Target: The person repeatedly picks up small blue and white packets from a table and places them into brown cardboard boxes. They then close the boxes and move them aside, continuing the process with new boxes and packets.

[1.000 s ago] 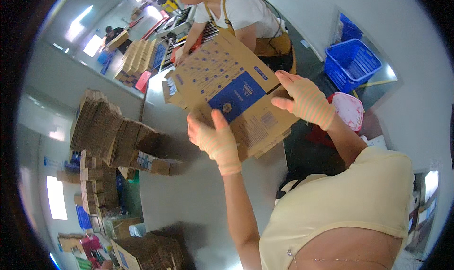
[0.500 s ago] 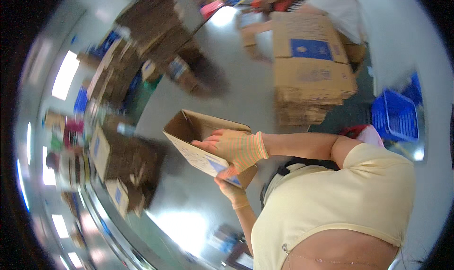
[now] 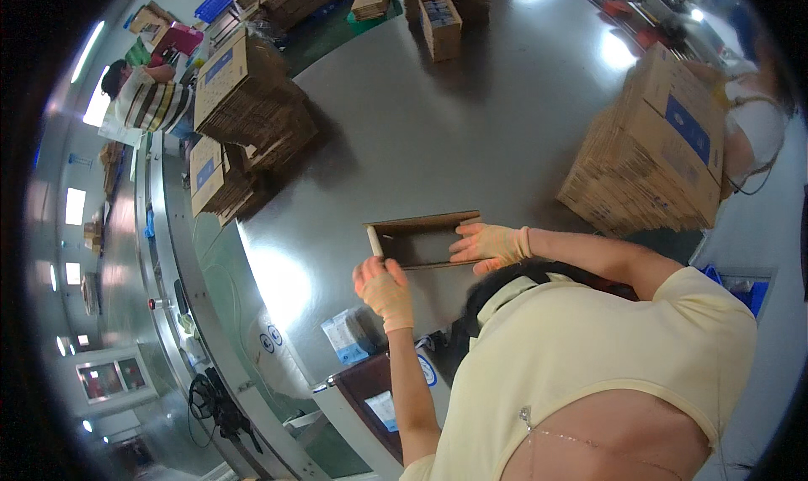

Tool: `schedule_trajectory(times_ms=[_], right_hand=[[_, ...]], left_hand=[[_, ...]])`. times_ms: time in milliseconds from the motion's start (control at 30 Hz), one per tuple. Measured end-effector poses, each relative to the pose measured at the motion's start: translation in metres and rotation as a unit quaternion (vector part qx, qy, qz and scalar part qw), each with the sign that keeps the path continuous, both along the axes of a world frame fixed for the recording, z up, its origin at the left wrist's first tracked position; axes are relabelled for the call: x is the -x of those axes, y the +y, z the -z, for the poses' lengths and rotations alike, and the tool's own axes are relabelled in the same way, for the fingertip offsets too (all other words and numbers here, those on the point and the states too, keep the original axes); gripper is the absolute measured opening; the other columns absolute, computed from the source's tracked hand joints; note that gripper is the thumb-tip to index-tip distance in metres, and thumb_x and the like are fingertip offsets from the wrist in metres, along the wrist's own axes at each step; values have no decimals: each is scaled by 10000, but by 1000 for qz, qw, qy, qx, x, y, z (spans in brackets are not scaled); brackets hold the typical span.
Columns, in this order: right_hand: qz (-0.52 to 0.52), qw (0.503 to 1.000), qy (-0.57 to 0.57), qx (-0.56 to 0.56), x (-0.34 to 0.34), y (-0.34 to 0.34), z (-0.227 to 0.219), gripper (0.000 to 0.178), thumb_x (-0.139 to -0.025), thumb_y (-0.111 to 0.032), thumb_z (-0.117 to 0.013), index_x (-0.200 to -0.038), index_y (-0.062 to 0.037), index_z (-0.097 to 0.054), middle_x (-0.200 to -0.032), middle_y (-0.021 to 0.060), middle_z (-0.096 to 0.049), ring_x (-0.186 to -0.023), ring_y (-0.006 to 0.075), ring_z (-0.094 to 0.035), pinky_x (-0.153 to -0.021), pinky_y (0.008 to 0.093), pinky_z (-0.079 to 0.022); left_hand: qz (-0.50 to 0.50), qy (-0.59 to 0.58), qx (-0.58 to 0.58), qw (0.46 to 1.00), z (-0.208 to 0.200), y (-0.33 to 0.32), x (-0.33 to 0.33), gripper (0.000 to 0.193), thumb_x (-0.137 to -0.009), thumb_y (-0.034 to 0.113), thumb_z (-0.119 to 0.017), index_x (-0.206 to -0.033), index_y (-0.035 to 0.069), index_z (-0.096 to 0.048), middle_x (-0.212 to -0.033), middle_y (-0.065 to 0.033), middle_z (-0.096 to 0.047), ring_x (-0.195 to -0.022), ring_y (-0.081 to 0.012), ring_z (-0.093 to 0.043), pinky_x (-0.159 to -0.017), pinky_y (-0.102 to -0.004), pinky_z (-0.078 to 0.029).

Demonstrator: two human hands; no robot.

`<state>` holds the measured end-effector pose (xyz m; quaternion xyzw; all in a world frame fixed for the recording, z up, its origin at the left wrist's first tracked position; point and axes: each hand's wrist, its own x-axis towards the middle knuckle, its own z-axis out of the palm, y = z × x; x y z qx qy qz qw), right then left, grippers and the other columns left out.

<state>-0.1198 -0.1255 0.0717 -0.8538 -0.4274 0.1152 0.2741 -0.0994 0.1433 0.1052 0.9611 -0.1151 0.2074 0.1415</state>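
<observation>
An open-topped cardboard box (image 3: 425, 221), with its dark inside showing, is on the grey metal table in front of me. My left hand (image 3: 384, 292), in a yellow-orange glove with bare fingertips, holds the box at its left near corner, fingers outside the end wall and thumb by the near wall. At the right end my right hand (image 3: 495, 244), in a similar glove with orange stripes, straddles the near wall. Its fingers stretch over the inside, and its thumb lies outside. The box's underside is hidden.
Stacks of flattened cartons stand on the left (image 3: 244, 102) and right (image 3: 656, 144) of the table (image 3: 379, 144). A filled small box (image 3: 439, 28) is at the far side. Blue-and-white packets (image 3: 347, 336) lie near the left edge. Other people (image 3: 151, 100) are beyond both sides.
The box has gone from tilted in my hands to level on the table. My right hand has moved from inside it to its right end, my left to its left end. The view has turned.
</observation>
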Motion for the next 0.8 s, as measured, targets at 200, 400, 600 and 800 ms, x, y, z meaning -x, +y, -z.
schedule_trajectory(times_ms=[200,400,600,800], right_hand=[[230,961,117,-102,-1,12,-8,402,-858,-168,-491,-1251,-112,-555,-1225,72,-598,-1278,305,-417,-1106,452,-275],[174,979,-103,0,-13,8,-5,502,-779,-77,-608,-1271,-119,-514,-1306,79,-523,-1231,269,-468,-1068,405,-335],[265,946,-168,-80,4,-59,-42,673,-702,-237,-732,-1301,-85,-465,-1389,105,-430,-1295,299,-388,-1094,449,-289],[-95,978,2,187,6,-29,-7,253,-776,-256,-618,-965,-104,-688,-897,107,-682,-949,271,-642,-784,413,-516]], left_hand=[[40,252,-216,942,-22,-35,-49,224,-866,293,-535,-860,100,-649,-963,-32,-628,-1023,-237,-553,-888,-454,-403],[301,-73,-177,934,48,-40,-31,399,-734,294,-701,-1068,106,-586,-950,-69,-589,-859,-245,-577,-870,-429,-468],[-41,197,391,898,8,-37,-62,364,-820,358,-694,-983,41,-621,-900,-71,-647,-799,-235,-615,-683,-383,-502],[-60,436,798,413,141,-68,-6,553,-864,480,-630,-1159,17,-564,-1077,-72,-623,-928,-235,-572,-844,-367,-481]])
